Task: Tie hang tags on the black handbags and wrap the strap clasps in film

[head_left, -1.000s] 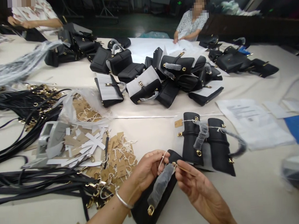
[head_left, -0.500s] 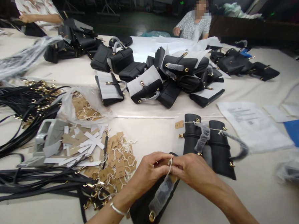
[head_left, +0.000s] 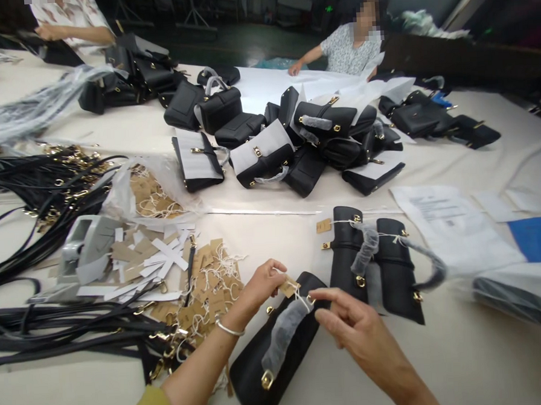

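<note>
A black handbag point(head_left: 278, 353) lies in front of me, its handle point(head_left: 284, 335) wrapped in clear plastic. My left hand point(head_left: 262, 287) pinches a tan hang tag point(head_left: 289, 286), whose white string loops round the handle's upper end. Beside that end is my right hand point(head_left: 349, 316), fingers apart with the index finger close to the string and gold ring; nothing shows in its grasp. Just beyond lie two more black handbags point(head_left: 349, 265) point(head_left: 397, 268) with strings on their handles; one has a visible tan tag point(head_left: 324, 225).
Loose tan tags point(head_left: 216, 290) are heaped at left, near paper strips point(head_left: 164, 259), a grey tape dispenser point(head_left: 86, 248) and black straps point(head_left: 77, 327). Several black handbags point(head_left: 263, 160) are piled across the middle. Two people point(head_left: 353, 47) point(head_left: 73, 25) are at the far side.
My hands have moved apart from the knot: the left went left with the tag, the right opened and drew back. The far person at right has stretched an arm leftward.
</note>
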`<state>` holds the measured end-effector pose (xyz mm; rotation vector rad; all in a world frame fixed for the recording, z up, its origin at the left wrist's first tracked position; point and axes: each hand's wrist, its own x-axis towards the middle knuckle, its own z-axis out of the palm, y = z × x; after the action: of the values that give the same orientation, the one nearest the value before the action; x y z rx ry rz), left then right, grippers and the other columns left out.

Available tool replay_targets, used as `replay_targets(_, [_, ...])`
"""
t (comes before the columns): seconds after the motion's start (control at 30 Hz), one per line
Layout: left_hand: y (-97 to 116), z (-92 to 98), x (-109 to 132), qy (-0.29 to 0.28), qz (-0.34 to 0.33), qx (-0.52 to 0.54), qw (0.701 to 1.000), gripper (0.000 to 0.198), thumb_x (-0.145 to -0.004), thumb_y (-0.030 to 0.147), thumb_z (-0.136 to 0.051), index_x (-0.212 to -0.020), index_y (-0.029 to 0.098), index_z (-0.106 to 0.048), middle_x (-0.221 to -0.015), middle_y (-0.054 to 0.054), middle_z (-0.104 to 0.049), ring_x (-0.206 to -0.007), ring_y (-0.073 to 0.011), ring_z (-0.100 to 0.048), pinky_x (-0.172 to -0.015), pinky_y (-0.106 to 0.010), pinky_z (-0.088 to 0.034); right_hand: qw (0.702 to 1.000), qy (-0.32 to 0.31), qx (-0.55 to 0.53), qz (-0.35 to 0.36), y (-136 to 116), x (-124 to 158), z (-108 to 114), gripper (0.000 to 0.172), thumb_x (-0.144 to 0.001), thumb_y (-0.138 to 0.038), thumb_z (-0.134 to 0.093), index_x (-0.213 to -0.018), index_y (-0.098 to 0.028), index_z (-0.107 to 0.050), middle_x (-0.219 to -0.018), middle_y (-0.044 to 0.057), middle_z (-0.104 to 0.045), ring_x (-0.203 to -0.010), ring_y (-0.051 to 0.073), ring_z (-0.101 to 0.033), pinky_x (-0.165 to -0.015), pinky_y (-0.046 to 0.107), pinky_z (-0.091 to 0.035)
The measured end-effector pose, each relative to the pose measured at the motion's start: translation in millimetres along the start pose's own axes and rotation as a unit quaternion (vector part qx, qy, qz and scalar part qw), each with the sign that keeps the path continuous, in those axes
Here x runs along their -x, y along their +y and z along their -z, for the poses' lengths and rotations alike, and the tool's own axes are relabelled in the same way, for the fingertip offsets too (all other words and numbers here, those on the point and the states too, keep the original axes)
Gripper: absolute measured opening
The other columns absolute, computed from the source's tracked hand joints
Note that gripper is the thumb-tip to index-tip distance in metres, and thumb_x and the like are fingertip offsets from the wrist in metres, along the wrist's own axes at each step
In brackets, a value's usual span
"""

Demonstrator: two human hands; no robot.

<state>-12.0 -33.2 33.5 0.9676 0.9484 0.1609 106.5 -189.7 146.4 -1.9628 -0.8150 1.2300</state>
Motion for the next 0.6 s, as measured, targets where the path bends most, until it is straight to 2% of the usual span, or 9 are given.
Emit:
replay_targets(0.1, [-23.2,-5.7,-7.8,0.035,0.052,0.09,0.994,0.023,-0.067,0.016,-0.065,-0.088,0.016,-0.056,-0.051,0.006,-0.052,-0.039,-0.0075,-0.039,-0.04,-0.019,-0.025,0.994,-0.106,-0.031,0.021,3.5,12.6,-20.5,0.056,-0.088,-0.045,-0.059,-0.14,-0.026,-0.05,-0.064,-0.007,-0.05,-0.053,0.01,-0.047,-0.054,0.021,-0.04])
replay_targets(0.17, [-35.0,-12.8,-7.2,0.078,0.055,0.125,0.988,0.024,-0.069,0.02,-0.064,-0.091,0.017,-0.052,-0.049,0.009,-0.047,-0.037,-0.0066,-0.035,-0.039,-0.018,-0.024,0.992,-0.12,-0.003,0.045,3.0,16.8,-36.1,0.059,-0.087,-0.04,-0.061,-0.143,-0.028,-0.046,-0.067,-0.006,-0.054,-0.053,0.01,-0.047,-0.053,0.021,-0.039])
replay_targets(0.23, [-43.2,-19.6,-3.3,0.126,0.037,0.165,0.977,0.028,-0.073,0.025,-0.063,-0.096,0.018,-0.049,-0.053,0.009,-0.046,-0.039,-0.0065,-0.037,-0.04,-0.017,-0.025,0.992,-0.078,0.052,0.081,4.2,18.3,-50.6,0.047,-0.085,-0.039,-0.063,-0.13,-0.026,-0.058,-0.067,-0.005,-0.057,-0.055,0.011,-0.049,-0.054,0.021,-0.039])
replay_targets(0.3, [-47.1,-22.9,4.3,0.169,0.004,0.202,0.965,0.033,-0.076,0.031,-0.063,-0.102,0.019,-0.047,-0.062,0.007,-0.05,-0.045,-0.0071,-0.043,-0.042,-0.017,-0.03,0.987,0.0,0.101,0.126,9.7,18.9,-62.3,0.023,-0.086,-0.04,-0.062,-0.097,-0.021,-0.069,-0.063,-0.004,-0.058,-0.057,0.011,-0.051,-0.056,0.02,-0.039])
replay_targets(0.37, [-46.9,-20.5,17.0,0.198,-0.027,0.233,0.952,0.038,-0.077,0.038,-0.066,-0.104,0.02,-0.046,-0.07,0.005,-0.054,-0.053,-0.0079,-0.05,-0.047,-0.017,-0.036,0.972,0.066,0.132,0.183,17.6,19.7,-69.9,0.031,-0.09,-0.041,-0.057,-0.069,-0.019,-0.062,-0.058,-0.003,-0.057,-0.054,0.01,-0.052,-0.055,0.02,-0.038])
replay_targets(0.43, [-43.9,-12.4,34.9,0.195,-0.06,0.246,0.947,0.042,-0.078,0.045,-0.068,-0.106,0.02,-0.049,-0.081,0.001,-0.059,-0.067,-0.0106,-0.058,-0.059,-0.02,-0.046,0.948,0.091,0.174,0.25,22.4,19.7,-72.2,0.037,-0.092,-0.038,-0.055,-0.06,-0.019,-0.055,-0.052,-0.003,-0.054,-0.048,0.009,-0.05,-0.052,0.021,-0.035])
replay_targets(0.5, [-39.6,-1.2,54.7,0.159,-0.095,0.223,0.957,0.047,-0.084,0.053,-0.063,-0.115,0.02,-0.052,-0.099,-0.004,-0.065,-0.088,-0.0162,-0.064,-0.078,-0.027,-0.052,0.916,0.083,0.23,0.319,18.6,16.3,-68.9,0.035,-0.091,-0.033,-0.055,-0.059,-0.02,-0.054,-0.05,-0.003,-0.053,-0.046,0.009,-0.048,-0.05,0.022,-0.033])
replay_targets(0.6, [-32.6,11.9,72.4,0.076,-0.136,0.134,0.979,0.063,-0.088,0.061,-0.054,-0.138,0.024,-0.043,-0.137,-0.01,-0.056,-0.125,-0.0261,-0.053,-0.105,-0.039,-0.043,0.881,0.089,0.283,0.369,-4.4,-0.8,-55.6,0.036,-0.092,-0.028,-0.052,-0.057,-0.02,-0.053,-0.048,-0.003,-0.052,-0.043,0.009,-0.046,-0.048,0.024,-0.03])
